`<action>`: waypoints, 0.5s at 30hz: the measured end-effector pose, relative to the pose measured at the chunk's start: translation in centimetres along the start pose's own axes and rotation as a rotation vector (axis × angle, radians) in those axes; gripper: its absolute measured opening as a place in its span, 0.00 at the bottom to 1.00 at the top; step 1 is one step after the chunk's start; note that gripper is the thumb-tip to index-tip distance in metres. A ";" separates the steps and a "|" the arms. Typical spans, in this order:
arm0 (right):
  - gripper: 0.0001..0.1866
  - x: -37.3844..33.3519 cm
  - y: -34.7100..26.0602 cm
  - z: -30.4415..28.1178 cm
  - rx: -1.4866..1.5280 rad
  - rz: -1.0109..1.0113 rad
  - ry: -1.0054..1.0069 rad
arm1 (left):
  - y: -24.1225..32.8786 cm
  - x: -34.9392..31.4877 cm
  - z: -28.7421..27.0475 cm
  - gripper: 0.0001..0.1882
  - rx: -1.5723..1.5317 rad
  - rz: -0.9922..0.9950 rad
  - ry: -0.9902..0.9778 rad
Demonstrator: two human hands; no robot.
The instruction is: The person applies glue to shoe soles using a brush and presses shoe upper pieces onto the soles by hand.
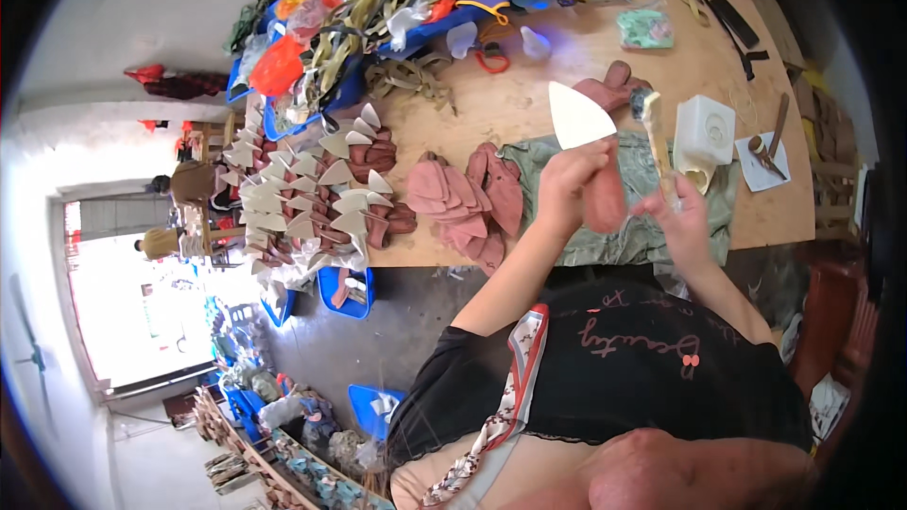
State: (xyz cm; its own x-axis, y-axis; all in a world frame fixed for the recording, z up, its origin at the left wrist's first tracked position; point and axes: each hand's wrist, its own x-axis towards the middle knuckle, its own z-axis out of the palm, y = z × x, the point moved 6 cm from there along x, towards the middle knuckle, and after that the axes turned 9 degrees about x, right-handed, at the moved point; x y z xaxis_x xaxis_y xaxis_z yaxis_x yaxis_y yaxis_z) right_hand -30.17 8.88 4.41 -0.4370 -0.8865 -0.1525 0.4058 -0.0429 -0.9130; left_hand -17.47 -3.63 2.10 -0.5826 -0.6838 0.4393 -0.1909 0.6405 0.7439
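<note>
My left hand grips a reddish-brown leather-like piece, and a stiff cream triangular piece rises from its far end. In my right hand is a brush with a pale handle, its dark, clotted head pointing away from me. Both hands are over a grey-green cloth on the table. Just beyond them lies another reddish-brown piece. A white plastic container stands beside the brush, to its right.
Flat reddish pieces are piled left of the cloth. Farther left are many pieces with cream tips. Blue bins of straps and bags fill the far left. A hammer lies on paper at right. Blue bins stand on the floor.
</note>
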 end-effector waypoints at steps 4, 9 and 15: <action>0.12 0.2 1.0 2.9 -0.087 0.012 0.017 | 2.1 0.1 -2.1 0.10 0.332 0.222 -0.039; 0.12 0.1 4.6 4.4 -0.204 -0.008 0.135 | 0.1 -2.2 -3.4 0.23 0.399 0.099 -0.175; 0.12 -0.5 8.2 7.2 -0.095 -0.023 0.282 | -1.9 -4.1 -6.6 0.30 0.507 0.009 -0.266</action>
State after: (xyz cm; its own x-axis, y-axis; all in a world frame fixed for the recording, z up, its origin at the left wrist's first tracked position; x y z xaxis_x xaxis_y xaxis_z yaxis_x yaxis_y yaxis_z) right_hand -20.86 5.61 -0.29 -0.6567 -0.7219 -0.2183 0.3221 -0.0067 -0.9467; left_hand -9.52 -4.33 2.20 -0.7523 -0.6082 0.2532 -0.5023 0.7782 0.3770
